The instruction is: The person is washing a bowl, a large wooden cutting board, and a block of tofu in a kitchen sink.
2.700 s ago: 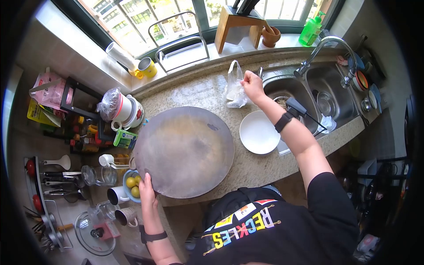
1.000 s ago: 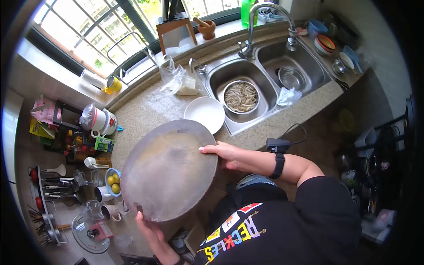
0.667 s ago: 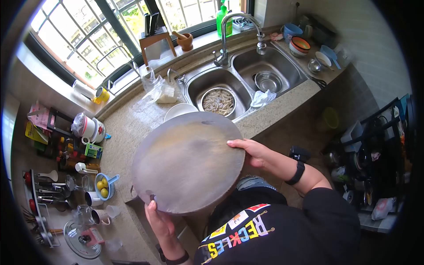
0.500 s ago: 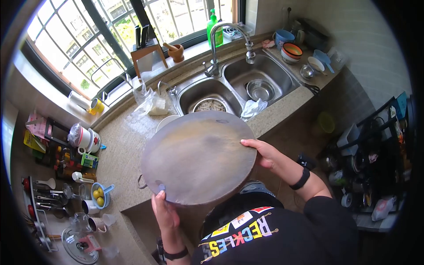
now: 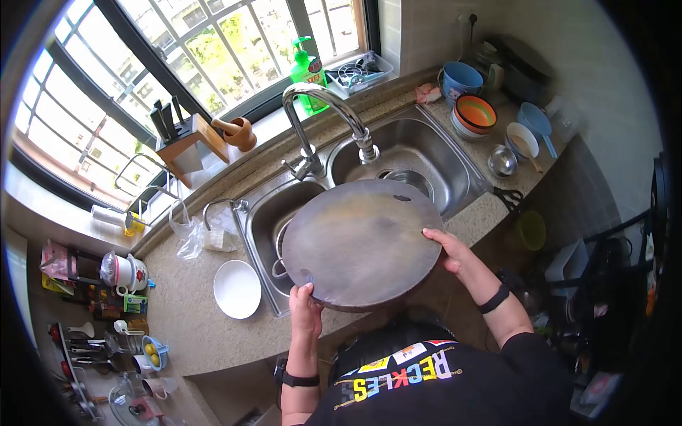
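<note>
Board (image 5: 362, 245): I have it raised at the sink (image 5: 273, 206), where it covers the near part of both basins from my head camera; I cannot tell whether it touches the rim below.
Shift: half a second ago the board sits further left against the sink and hides most of the bowl; now it has come across to the right, and my view has swung that way too.
Left grip (image 5: 305, 309): clamped on the board's near left edge, thumb on top, close to a small mark.
Right grip (image 5: 449, 250): holding the board's right edge, thumb on top; at my earliest look it is pinching the bag instead.
Bowl (image 5: 238, 290): white, on the table (image 5: 185, 312) just left of the sink, now wholly uncovered.
Pan (image 5: 280, 241): in the left basin, contents plain to me earlier, now only a sliver beside the board.
Bag (image 5: 188, 238): clear plastic, on the table beyond the bowl, where I see it earlier.
Board face: round, dull grey-brown, with a yellowish patch towards the far side.
Board edge: thick along the near side, with a dark oval mark (image 5: 403, 198) near the far right rim.
Ring (image 5: 274, 268): a small loop showing at the board's left edge.
</note>
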Demonstrator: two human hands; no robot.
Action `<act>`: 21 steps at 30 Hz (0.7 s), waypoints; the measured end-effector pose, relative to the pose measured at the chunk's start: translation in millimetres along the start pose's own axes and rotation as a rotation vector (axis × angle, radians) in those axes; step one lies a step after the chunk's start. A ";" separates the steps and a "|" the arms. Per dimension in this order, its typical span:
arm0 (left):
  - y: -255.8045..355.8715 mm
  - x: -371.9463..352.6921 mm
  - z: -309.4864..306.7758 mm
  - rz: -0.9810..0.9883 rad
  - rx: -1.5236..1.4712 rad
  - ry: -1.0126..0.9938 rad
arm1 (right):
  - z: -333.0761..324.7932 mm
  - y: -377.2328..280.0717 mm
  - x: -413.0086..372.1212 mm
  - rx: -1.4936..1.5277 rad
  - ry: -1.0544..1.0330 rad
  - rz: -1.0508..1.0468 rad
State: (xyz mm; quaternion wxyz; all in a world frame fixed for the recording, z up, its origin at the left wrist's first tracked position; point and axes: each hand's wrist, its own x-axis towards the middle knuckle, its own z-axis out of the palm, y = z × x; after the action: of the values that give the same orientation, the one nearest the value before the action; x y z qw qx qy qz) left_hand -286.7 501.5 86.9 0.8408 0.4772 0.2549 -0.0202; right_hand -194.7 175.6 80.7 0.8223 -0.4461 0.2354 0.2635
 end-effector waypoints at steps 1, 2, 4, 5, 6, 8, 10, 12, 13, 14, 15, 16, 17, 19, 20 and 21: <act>-5.8 9.5 7.1 -0.001 -0.002 0.012 | -4.8 -8.6 11.1 -0.004 -0.003 0.011; -11.4 20.3 16.6 -0.013 -0.004 0.023 | -12.8 -19.3 27.6 -0.024 -0.025 0.015; -18.7 29.8 20.5 -0.024 -0.015 0.024 | -20.7 -29.7 48.3 -0.046 -0.057 0.025; -18.7 36.2 27.1 -0.026 -0.012 0.044 | -24.3 -36.8 60.5 -0.067 -0.063 0.017; -18.4 37.2 29.3 -0.028 -0.012 0.035 | -26.5 -37.6 66.5 -0.087 -0.065 0.004; -24.1 42.7 33.0 -0.036 -0.015 0.041 | -36.6 -42.8 86.3 -0.113 -0.092 0.035; -29.7 51.5 31.1 -0.115 -0.001 0.037 | -40.8 -46.2 100.6 -0.182 -0.089 0.042; -31.3 52.1 36.1 -0.137 -0.012 0.019 | -41.9 -52.9 109.5 -0.245 -0.070 0.061; -31.9 53.4 39.7 -0.165 -0.020 -0.013 | -43.3 -56.2 112.2 -0.305 -0.040 0.072; -33.9 55.7 39.4 -0.185 -0.044 -0.012 | -45.7 -55.7 118.3 -0.304 -0.022 0.067; -38.0 58.8 38.5 -0.187 -0.045 -0.018 | -53.1 -53.2 126.4 -0.305 -0.016 0.064; -42.9 62.0 36.1 -0.210 -0.052 -0.014 | -61.3 -50.0 136.2 -0.376 -0.042 0.051; -48.5 65.9 32.4 -0.232 -0.058 -0.009 | -69.1 -47.4 144.5 -0.448 -0.067 0.038; -53.2 72.3 26.5 -0.254 -0.037 -0.004 | -76.4 -43.9 153.9 -0.459 -0.065 0.052; -54.6 74.8 23.4 -0.269 -0.018 -0.008 | -80.5 -40.8 158.2 -0.467 -0.063 0.068; -53.5 76.1 22.8 -0.284 0.001 -0.011 | -74.7 -43.0 155.5 -0.466 -0.060 0.068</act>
State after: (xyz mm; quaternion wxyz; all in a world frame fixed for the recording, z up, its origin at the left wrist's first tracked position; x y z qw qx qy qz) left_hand -226.1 469.9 19.9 0.8307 0.4366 0.3150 -0.1418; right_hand -61.6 126.3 -26.5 0.6944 -0.6076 0.1585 0.3516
